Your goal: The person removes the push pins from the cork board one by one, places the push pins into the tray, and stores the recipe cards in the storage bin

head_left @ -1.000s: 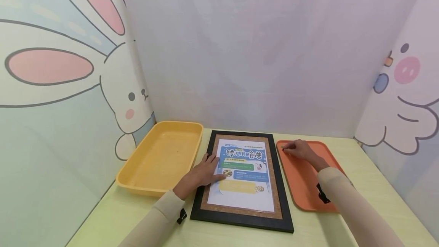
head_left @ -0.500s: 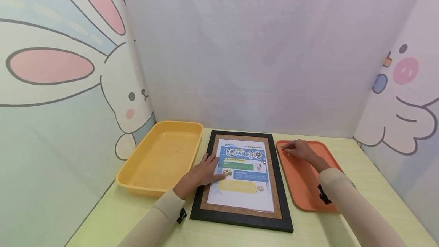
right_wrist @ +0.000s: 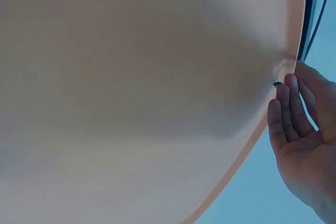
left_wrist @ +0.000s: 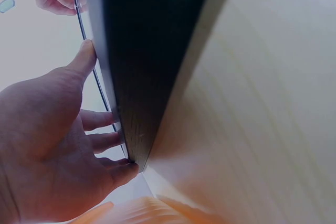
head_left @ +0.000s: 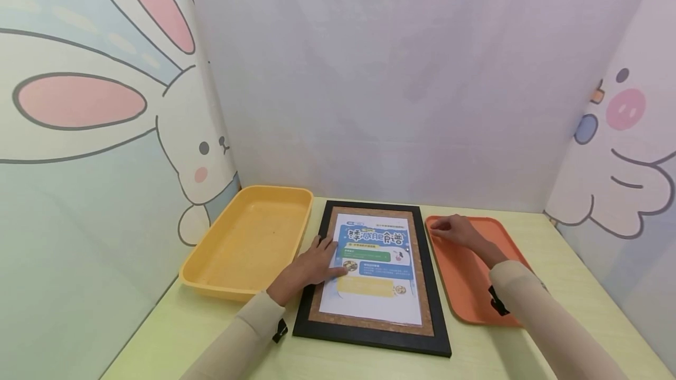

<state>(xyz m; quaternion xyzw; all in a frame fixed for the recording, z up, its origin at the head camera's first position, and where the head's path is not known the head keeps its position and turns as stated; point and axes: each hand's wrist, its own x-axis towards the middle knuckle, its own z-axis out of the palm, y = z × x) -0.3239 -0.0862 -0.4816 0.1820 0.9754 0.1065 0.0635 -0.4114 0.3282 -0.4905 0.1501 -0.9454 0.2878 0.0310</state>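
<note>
Poster point(head_left: 369, 311) and black frame point(head_left: 369, 338) lie flat on the counter point(head_left: 327, 363), directly at 3 o'clock from the left-hand grip point(head_left: 311, 267). That grip is spread, its thumb resting on the face near the left border and its fingers fairly straight along that edge, touching rather than clasping. A yellow tray point(head_left: 253, 245) sits at 10 o'clock from it.

The right-hand grip point(head_left: 458, 231) bends down at the 11 o'clock corner of an orange tray point(head_left: 467, 283), with the frame at its 8 o'clock. In the right wrist view, a tiny dark piece point(right_wrist: 277, 84) lies right by the fingertips, at 11 o'clock from the palm; whether they pinch it cannot be told, and the head view hides it.
</note>
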